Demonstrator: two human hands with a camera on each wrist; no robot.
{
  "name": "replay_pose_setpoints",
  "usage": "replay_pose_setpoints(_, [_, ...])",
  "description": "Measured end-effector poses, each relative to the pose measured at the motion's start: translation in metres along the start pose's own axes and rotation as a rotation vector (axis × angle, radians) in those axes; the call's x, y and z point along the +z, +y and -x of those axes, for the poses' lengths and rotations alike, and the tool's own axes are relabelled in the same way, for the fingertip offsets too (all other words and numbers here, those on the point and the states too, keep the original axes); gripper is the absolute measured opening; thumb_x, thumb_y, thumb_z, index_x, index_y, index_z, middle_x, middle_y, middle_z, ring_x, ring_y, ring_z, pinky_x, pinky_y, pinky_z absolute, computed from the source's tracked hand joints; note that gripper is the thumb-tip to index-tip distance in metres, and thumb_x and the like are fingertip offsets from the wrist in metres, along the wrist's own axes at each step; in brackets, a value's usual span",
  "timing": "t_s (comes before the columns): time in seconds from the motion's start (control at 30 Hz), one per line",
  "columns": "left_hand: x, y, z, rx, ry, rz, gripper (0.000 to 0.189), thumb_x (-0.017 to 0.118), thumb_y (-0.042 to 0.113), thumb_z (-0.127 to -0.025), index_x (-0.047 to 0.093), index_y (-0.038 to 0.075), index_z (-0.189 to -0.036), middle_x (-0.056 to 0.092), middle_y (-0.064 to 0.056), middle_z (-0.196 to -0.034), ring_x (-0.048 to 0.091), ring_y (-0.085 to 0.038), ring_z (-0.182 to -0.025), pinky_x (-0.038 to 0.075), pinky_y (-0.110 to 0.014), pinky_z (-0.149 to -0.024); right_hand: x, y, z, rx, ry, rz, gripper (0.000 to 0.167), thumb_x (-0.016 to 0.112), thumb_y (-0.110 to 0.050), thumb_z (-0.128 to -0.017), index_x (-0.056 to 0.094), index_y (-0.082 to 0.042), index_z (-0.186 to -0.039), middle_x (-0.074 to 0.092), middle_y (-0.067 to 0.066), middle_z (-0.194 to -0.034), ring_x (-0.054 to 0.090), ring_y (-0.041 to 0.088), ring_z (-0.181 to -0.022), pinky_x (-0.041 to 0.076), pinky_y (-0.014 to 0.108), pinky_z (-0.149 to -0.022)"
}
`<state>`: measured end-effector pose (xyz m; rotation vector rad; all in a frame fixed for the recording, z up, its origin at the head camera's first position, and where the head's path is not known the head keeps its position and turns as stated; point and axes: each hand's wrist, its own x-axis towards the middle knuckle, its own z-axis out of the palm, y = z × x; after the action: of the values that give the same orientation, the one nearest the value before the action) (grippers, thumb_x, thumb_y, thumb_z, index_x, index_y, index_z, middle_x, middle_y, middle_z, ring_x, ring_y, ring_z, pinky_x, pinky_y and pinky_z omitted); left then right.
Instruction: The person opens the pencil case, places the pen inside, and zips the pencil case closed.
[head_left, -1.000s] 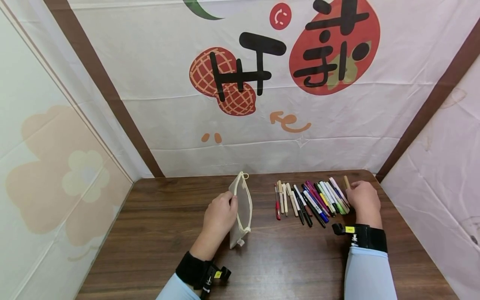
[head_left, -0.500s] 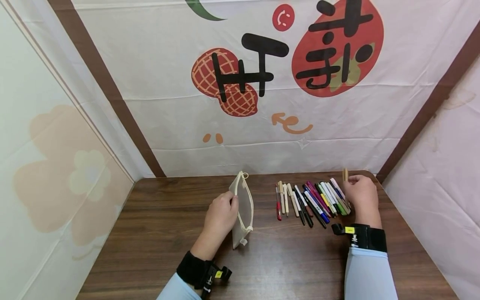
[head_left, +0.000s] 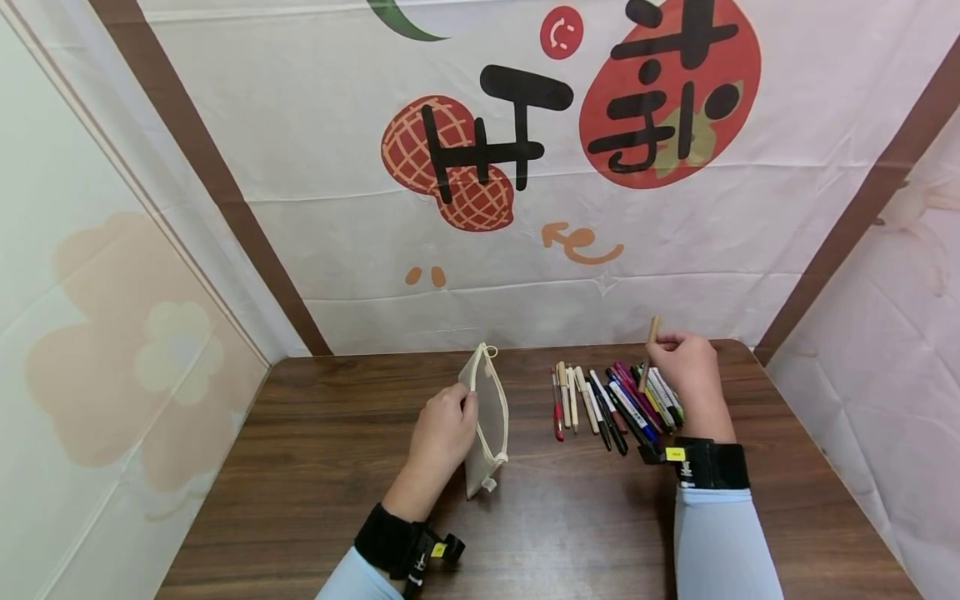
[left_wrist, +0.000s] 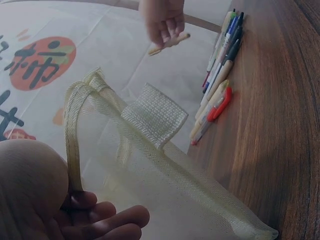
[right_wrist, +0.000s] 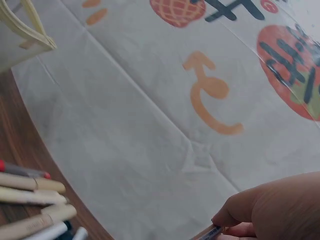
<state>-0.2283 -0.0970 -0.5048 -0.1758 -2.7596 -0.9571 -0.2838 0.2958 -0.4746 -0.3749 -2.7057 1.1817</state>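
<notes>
1. Leftward over the pens (head_left: 633,408) my right hand (head_left: 692,367) has travelled since half a second ago, taking the tan pen (head_left: 654,329) along; my left hand (head_left: 444,425) and the pouch (head_left: 489,408) have barely shifted.
2. My right thumb and fingertips pinch that pen, held slightly tilted, its upper end poking above my fingers.
3. With my left hand I clasp one side of the pouch, which stands left of the pens, mouth gaping toward them.
4. Both wrists reach forward over the brown, wood-grained table (head_left: 337,433), where the pens lie side by side.
5. Printed cloth (head_left: 337,250) rises behind the table; a pale flower (head_left: 97,350) decorates the left side.
</notes>
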Motion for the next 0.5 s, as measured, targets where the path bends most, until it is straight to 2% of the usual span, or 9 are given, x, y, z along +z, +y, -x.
replay_pose_setpoints(0.23, [0.000,0.003,0.000,-0.022,-0.014,-0.004,0.030,0.055,0.026,-0.116,0.074,0.008,-0.100,0.072,-0.013,-0.098,0.070,-0.030,-0.085,0.060,-0.050,-0.076,0.018,-0.026,0.001,-0.063,-0.052,-0.019,0.044,0.064,-0.025,-0.106,0.076,0.004,-0.136,0.078,0.027,-0.129,0.077,0.039,-0.111,0.063,0.040,-0.083])
replay_pose_setpoints(0.4, [0.001,0.004,0.000,-0.021,-0.008,0.001,0.028,0.057,0.023,-0.115,0.074,0.007,-0.100,0.073,-0.014,-0.098,0.071,-0.030,-0.086,0.061,-0.051,-0.077,0.030,-0.050,0.006,-0.081,-0.114,-0.135,0.041,0.068,-0.023,-0.106,0.076,0.003,-0.136,0.080,0.024,-0.124,0.080,0.039,-0.105,0.059,0.027,-0.076])
replay_pose_setpoints(0.5, [0.002,0.005,-0.001,-0.018,0.000,0.004,0.027,0.058,0.022,-0.114,0.073,0.007,-0.097,0.072,-0.013,-0.096,0.070,-0.030,-0.084,0.060,-0.050,-0.075,0.039,-0.062,0.011,-0.091,-0.145,-0.210,0.038,0.071,-0.023,-0.107,0.076,0.002,-0.135,0.081,0.021,-0.119,0.082,0.041,-0.102,0.061,0.026,-0.074])
